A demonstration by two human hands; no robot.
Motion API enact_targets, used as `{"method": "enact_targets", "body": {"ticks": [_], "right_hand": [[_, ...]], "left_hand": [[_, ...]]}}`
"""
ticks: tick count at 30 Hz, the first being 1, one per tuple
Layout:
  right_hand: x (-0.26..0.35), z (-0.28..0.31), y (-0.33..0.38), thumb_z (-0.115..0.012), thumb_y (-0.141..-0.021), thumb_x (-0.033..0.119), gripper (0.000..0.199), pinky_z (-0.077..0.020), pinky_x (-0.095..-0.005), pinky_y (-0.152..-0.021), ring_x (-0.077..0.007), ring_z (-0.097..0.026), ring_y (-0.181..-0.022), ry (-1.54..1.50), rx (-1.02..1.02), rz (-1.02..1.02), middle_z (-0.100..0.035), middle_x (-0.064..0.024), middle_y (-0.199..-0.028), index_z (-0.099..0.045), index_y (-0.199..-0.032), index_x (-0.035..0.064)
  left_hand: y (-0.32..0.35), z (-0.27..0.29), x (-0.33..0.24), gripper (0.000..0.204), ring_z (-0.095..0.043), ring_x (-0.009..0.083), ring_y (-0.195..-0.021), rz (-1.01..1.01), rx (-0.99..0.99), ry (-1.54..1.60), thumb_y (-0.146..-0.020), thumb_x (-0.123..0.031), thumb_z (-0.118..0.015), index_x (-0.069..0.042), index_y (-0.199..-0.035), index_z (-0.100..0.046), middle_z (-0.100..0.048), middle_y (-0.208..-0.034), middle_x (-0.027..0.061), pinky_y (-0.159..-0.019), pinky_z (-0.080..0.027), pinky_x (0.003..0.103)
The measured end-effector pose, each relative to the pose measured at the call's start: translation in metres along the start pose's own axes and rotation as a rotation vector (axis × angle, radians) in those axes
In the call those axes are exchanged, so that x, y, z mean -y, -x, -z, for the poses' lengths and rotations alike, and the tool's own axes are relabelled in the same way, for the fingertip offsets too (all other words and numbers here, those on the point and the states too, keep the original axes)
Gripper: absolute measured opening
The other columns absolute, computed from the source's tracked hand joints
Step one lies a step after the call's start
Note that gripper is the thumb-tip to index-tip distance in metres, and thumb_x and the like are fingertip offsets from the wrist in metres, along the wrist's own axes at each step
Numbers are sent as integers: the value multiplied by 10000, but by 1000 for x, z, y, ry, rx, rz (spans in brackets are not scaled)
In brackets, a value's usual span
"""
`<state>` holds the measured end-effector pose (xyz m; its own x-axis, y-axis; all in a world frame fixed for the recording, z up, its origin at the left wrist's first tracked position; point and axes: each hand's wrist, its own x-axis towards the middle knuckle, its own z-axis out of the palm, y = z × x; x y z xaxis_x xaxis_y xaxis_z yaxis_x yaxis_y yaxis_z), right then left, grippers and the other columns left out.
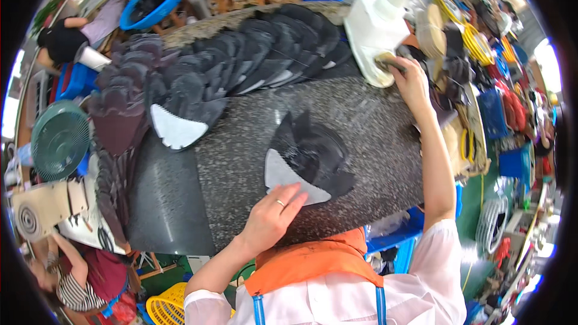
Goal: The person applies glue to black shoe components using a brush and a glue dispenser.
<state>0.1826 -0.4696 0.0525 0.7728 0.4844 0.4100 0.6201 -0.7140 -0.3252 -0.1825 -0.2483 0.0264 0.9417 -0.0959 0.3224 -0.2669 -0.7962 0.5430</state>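
Observation:
On the dark speckled stone tabletop (241,138) lies a black shoe upper piece (319,150) with a pale grey curved panel (289,176) along its near left edge. My left hand (272,213), with a ring on one finger, rests its outstretched fingertips on the lower edge of that panel. At the far right of the top, my right hand (413,81) is closed around what looks like a short brush (386,60). The brush is at the opening of a white plastic bottle (370,30) with a long tapering spout; its tip is partly hidden.
Overlapping black shoe pieces (259,48) form a long row along the far side. Brownish pieces (120,120) lie at the left, near a sewing machine (45,207). Blue tubs and yellow baskets surround the table. Two other people sit at the left.

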Motion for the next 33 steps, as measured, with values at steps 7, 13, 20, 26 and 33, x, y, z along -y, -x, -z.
{"method": "enact_targets", "body": {"ticks": [7, 13, 20, 26, 33], "right_hand": [[3, 9, 8, -649, -906, 117, 257, -515, -388, -748, -325, -653, -839, 18, -11, 111, -696, -134, -987, -675, -1158, 74], [69, 36, 53, -617, -835, 51, 387, -518, -285, -558, -98, -604, -619, -703, 171, -561, -691, -64, -853, -638, -1221, 39], [153, -44, 49, -625, -784, 72, 241, -540, -429, -755, -329, -655, -857, -483, 433, 541, -635, -112, -868, -697, -1013, 87], [103, 5, 76, -630, -752, 43, 276, -555, -421, -789, -325, -671, -903, -517, 595, 521, -661, -133, -908, -710, -1016, 50], [126, 24, 189, -625, -839, 62, 448, -575, -432, -830, -329, -698, -990, -367, 490, -12, -675, -182, -1175, -593, -1285, 93]], "left_hand": [[9, 71, 26, 365, -602, 213, -1183, 528, -752, 280, -976, 23, -511, 48, -1337, -561, -598, -1332, 162, -1015, -460, 350], [-3, 89, 92, 703, -424, 359, -1334, 604, -750, -472, -905, -61, -648, 28, -1510, -302, -355, -1478, 236, -1145, -312, 465], [-7, -16, 11, 478, -557, 366, -1160, 6, 120, -141, -723, -201, -811, -37, -1126, -612, -591, -1129, 147, -1081, -408, 574], [-4, -17, 17, 472, -587, 365, -1106, 74, 69, -22, -697, -115, -821, -19, -1103, -601, -577, -1105, 154, -1049, -455, 551], [-8, -12, 19, 479, -586, 359, -1120, 33, 87, -33, -683, -81, -807, 19, -1104, -601, -572, -1132, 172, -1058, -449, 543]]}}
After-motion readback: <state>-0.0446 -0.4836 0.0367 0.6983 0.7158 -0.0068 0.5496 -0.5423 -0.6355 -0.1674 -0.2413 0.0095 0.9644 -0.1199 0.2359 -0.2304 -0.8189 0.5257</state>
